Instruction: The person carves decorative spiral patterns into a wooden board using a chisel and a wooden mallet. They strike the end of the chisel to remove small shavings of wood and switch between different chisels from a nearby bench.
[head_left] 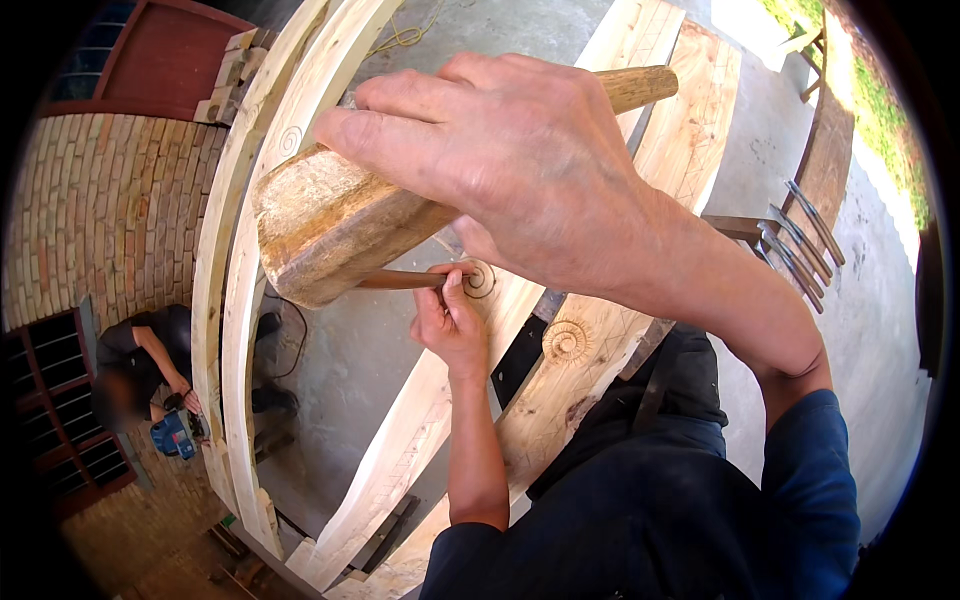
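Note:
Close to the camera, my right hand (520, 160) is closed around a wooden mallet (335, 230), with its blocky head to the left and its handle end sticking out on the right. Below it, my left hand (452, 325) grips the wooden handle of a carving chisel (395, 281). The chisel's cutting end, mostly covered by my fingers, is at a spiral (481, 279) marked on a long pale wooden beam (400, 430). The mallet head overlaps the chisel's butt in view; whether they touch I cannot tell. Nearer to me, a second beam (545, 410) bears a carved spiral (567, 343) with rays.
Several chisels (800, 245) rest on a dark support at the right. Two more curved beams (240, 330) stand at the left. Beyond them a person (150, 365) works with a blue power tool (174, 436). A wooden bench (825, 160) is at the far right.

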